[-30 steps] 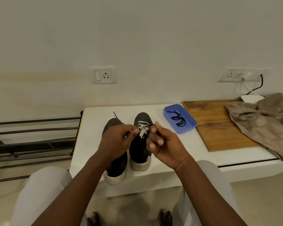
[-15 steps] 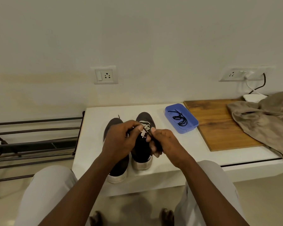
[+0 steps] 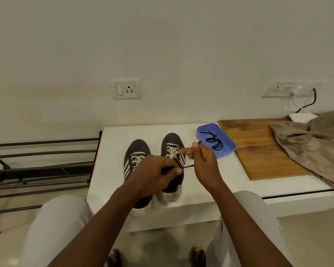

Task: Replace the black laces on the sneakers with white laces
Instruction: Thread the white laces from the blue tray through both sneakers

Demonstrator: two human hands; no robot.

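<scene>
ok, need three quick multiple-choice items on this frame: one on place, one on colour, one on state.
1. Where is the blue tray?
A. on the floor
B. on a chair
C. on the white table, between the sneakers and the wooden board

2. What colour are the laces threaded in the sneakers?
A. black
B. white
C. red

3. What are the left hand and right hand doing?
A. pinching a black lace that runs between them
B. lying flat on the table
C. lifting a sneaker

Answers:
1 C: the tray sits on the tabletop right of the shoes, beside the board.
2 B: both shoes show white lacing.
3 A: a dark strand runs from one hand to the other.
</scene>
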